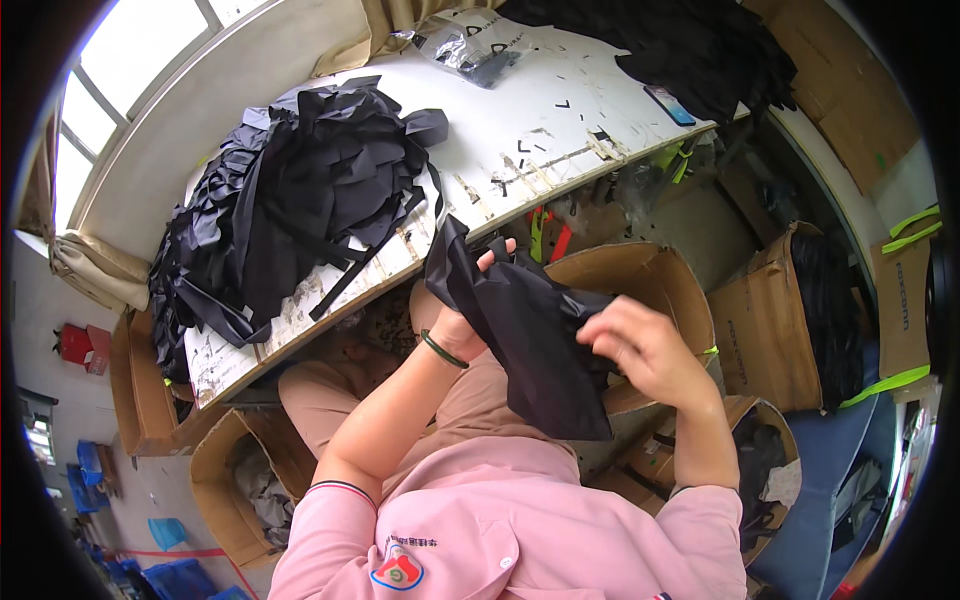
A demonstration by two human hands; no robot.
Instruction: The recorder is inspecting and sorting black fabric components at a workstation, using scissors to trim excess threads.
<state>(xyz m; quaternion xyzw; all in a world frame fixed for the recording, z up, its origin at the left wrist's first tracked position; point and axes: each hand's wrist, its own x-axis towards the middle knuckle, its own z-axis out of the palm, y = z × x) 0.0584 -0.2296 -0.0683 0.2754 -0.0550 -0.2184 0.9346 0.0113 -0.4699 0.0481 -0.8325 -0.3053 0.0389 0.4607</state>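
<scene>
A black fabric piece (pixel 535 330) hangs in front of my body above my lap, with folds along its top. My left hand (pixel 465 328) is closed on its left side; some fingertips poke out at the top edge, and the cloth covers the rest of the fingers. At the cloth's right edge, my right hand (pixel 640 345) has its fingers curled in a pinch on the fabric. What lies between those fingertips is partly hidden. A large heap of black fabric pieces (pixel 310 190) with loose straps lies on the table to the left.
The white table (pixel 480 140) has a worn front edge and black scraps. On it lie a clear plastic bag (pixel 470 50), a phone (pixel 670 106) and another black cloth pile (pixel 690 50). Cardboard boxes (pixel 765 325) stand right; another box (pixel 215 480) holds grey cloth at left.
</scene>
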